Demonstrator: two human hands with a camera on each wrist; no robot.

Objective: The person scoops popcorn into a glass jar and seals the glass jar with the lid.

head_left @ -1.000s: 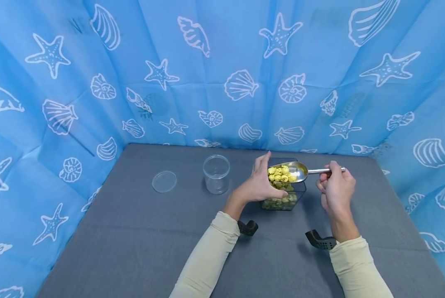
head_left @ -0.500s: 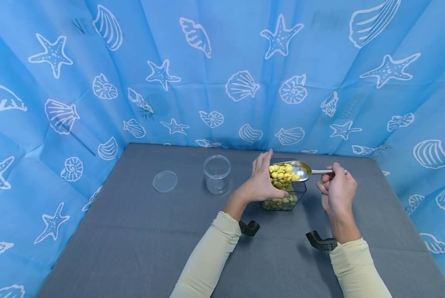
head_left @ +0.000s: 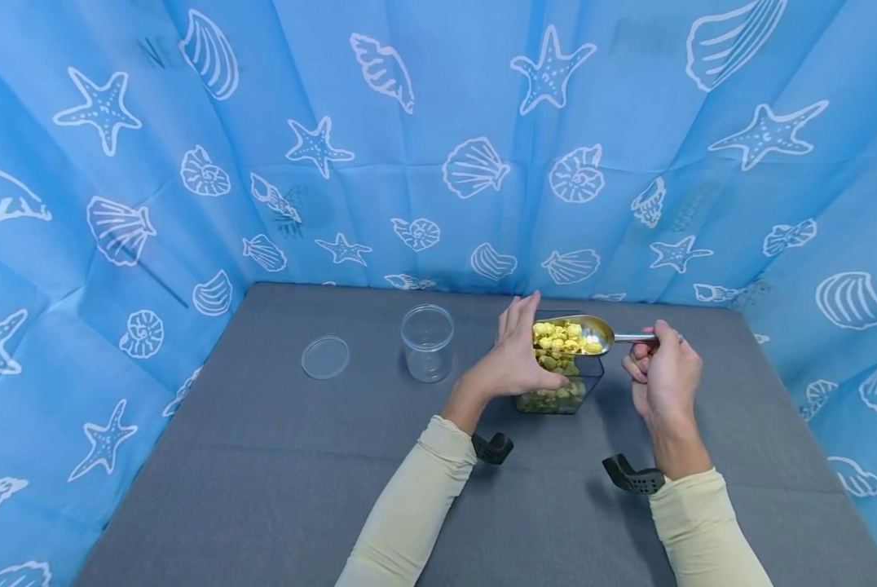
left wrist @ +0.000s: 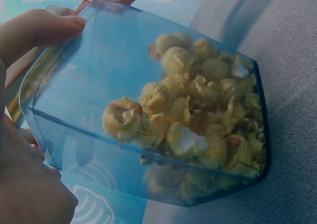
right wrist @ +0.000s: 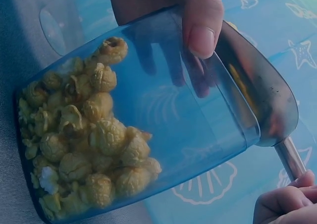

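My left hand point(head_left: 515, 359) grips a clear, bluish square-sided container point(right wrist: 198, 130) near its top, the thumb on the near wall and the fingers round the far side. Yellow popcorn point(left wrist: 208, 110) fills its lower part. In my right hand point(head_left: 669, 371) is the handle of a metal scoop point(head_left: 601, 329), held between thumb and curled fingers. The scoop's bowl lies over the container's mouth and bears a heap of popcorn point(head_left: 559, 336). From the right wrist view, the scoop's underside shows just beyond the rim; the left fingers are visible through the wall.
Left of the container, a clear round jar point(head_left: 428, 346) stands uncovered on the grey tablecloth point(head_left: 321, 465). Its likely lid, a clear round disc point(head_left: 325, 357), lies flat farther left. A blue shell-patterned curtain point(head_left: 409, 163) hangs round the table's back and sides.
The scoop has shifted slightly right over the container, and the popcorn in it has spread toward the handle end. The left hand keeps its grip on the container; the jar and disc stay put.
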